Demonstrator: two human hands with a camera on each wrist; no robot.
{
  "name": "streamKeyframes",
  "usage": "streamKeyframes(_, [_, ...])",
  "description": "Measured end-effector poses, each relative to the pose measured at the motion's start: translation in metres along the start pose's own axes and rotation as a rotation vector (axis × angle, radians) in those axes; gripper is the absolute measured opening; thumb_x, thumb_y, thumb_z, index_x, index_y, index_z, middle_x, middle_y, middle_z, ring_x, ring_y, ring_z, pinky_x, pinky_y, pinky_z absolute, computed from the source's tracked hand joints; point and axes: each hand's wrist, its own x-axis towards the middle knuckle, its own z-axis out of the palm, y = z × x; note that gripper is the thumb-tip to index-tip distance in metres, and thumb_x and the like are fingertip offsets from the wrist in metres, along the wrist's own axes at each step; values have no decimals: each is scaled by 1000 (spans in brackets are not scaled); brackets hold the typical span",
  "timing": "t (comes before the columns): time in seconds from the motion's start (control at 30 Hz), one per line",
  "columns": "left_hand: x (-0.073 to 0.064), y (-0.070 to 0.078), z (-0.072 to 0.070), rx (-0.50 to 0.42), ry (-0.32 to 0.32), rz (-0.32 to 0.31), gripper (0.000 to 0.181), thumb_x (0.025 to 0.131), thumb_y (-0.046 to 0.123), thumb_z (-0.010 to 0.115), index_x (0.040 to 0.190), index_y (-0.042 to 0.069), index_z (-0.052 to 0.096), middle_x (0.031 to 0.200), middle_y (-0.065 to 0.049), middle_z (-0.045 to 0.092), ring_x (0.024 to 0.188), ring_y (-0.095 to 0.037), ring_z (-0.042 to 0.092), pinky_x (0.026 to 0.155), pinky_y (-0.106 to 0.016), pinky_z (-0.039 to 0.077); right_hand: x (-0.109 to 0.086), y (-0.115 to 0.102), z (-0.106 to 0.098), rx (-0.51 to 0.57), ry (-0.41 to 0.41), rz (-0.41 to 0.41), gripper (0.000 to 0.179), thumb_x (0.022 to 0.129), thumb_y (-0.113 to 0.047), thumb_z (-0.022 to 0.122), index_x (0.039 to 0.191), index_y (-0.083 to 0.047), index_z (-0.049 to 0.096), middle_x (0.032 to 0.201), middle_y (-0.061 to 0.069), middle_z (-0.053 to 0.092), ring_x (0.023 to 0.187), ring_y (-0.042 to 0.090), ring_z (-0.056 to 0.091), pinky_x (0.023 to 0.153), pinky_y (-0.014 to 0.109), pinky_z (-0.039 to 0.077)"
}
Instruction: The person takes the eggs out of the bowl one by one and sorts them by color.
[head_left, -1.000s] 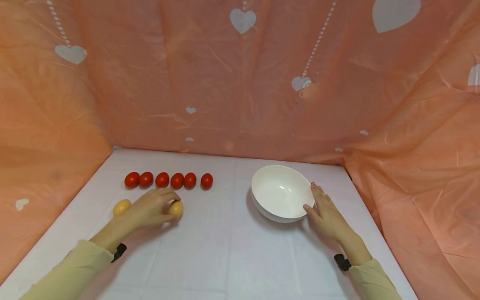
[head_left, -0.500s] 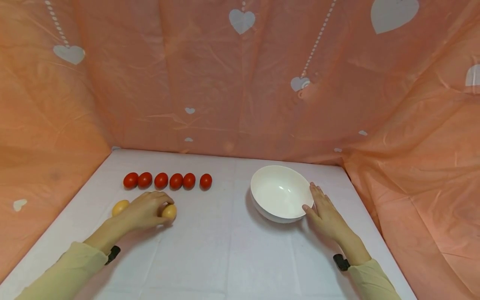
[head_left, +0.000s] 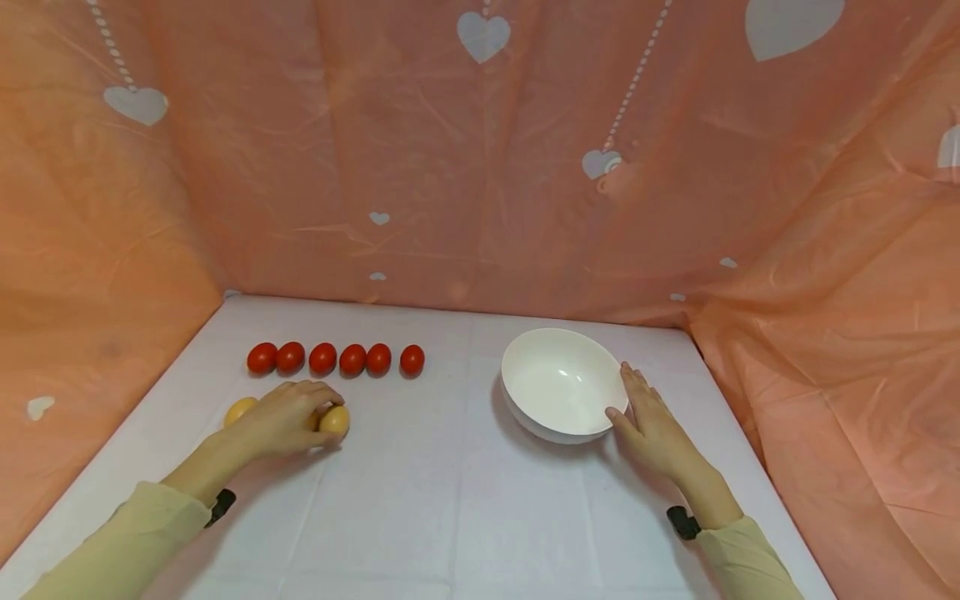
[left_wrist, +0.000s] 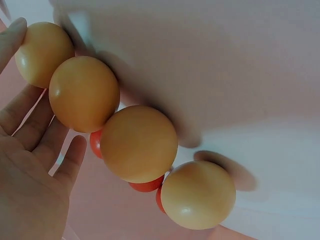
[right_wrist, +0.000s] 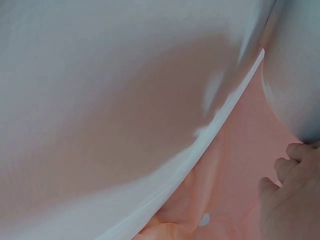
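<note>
My left hand (head_left: 288, 421) pinches a yellow-tan egg (head_left: 334, 420) between thumb and fingers, low over the table. In the left wrist view this egg (left_wrist: 46, 54) is at the end of a slanting row, close against a second egg (left_wrist: 84, 94). Several eggs make up the row; in the head view the hand hides the middle ones, and the far-left egg (head_left: 242, 410) shows beside the wrist. My right hand (head_left: 651, 429) lies along the right side of a white bowl (head_left: 564, 383), fingers straight, thumb at the rim. The right wrist view shows its knuckles (right_wrist: 292, 185) by the bowl wall.
Behind the left hand, several red tomatoes (head_left: 322, 358) form a row near the back of the white-covered table (head_left: 420, 500). Orange cloth with hearts (head_left: 420, 167) hangs behind and on both sides of the table.
My left hand has slid the egg leftward, toward the other eggs, and slowed in the last half second. The right hand and the bowl have stayed put.
</note>
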Motion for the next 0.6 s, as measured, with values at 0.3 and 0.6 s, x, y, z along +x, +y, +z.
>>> streamKeyframes(0.3, [-2,-3,1,6,15,12,45,80,33,91,116,12,74,112,-2,72,107,-29,64,98,-58,49,1,1,2,-9,0,-7,79,109,-37,52,162,7,16,170,25,18,156,47,16,123,64,16])
streamKeyframes(0.6, [-2,-2,-1,6,32,27,48,79,31,91,118,10,73,115,-3,72,109,-30,64,99,-57,49,3,3,2,-25,-5,-2,79,109,-39,52,163,7,15,170,24,17,156,46,16,123,64,17])
